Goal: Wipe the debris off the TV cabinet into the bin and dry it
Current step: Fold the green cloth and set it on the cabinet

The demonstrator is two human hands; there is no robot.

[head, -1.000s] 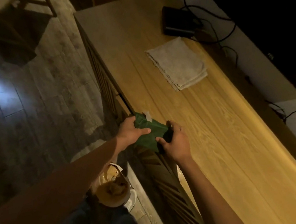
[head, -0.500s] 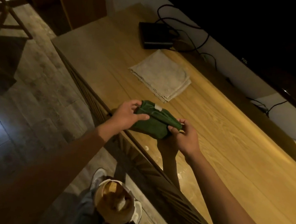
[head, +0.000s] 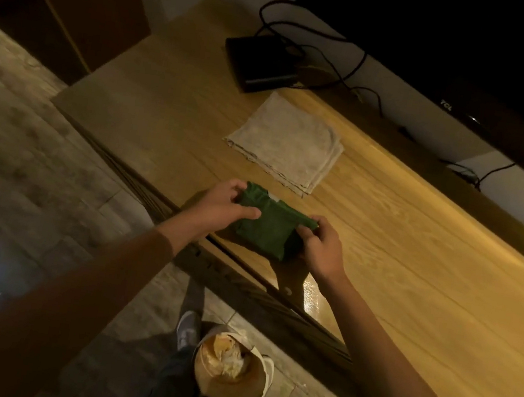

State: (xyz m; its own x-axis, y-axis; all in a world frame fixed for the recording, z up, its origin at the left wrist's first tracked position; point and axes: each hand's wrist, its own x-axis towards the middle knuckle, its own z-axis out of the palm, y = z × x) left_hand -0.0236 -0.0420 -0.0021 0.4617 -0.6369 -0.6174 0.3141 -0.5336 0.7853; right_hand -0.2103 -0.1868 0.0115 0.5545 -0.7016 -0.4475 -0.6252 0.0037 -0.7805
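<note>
Near the front edge of the counter (head: 393, 286), both hands grip a folded green cloth (head: 266, 229). The left hand (head: 218, 207) pinches its left end, thumb laid across the top; the right hand (head: 321, 244) is closed on the right end, fingers curled under. Held between them like this, the cloth looks to be in the middle of being refolded or turned to a clean face, probably to make a firm pad for wiping. Whether it rests on the wood or hangs just above it is unclear, since its shadow merges with the dark underside.

A bin (head: 229, 370) stands on the floor below the counter edge, close to the person's shoe (head: 188, 326), so debris pushed over the edge could drop straight in. It already holds pale crumpled scraps. A folded grey cloth (head: 287, 144) lies flat further back, well apart from the hands, likely kept dry for the last step. Behind it sits a black box (head: 260, 65) with cables (head: 326, 55) running off towards the TV (head: 447, 39).

The light is dim and warm. A small speck and a glossy patch show on the counter near the right wrist, but whether that is debris, moisture or glare I cannot tell. The far right of the counter is cut off.
</note>
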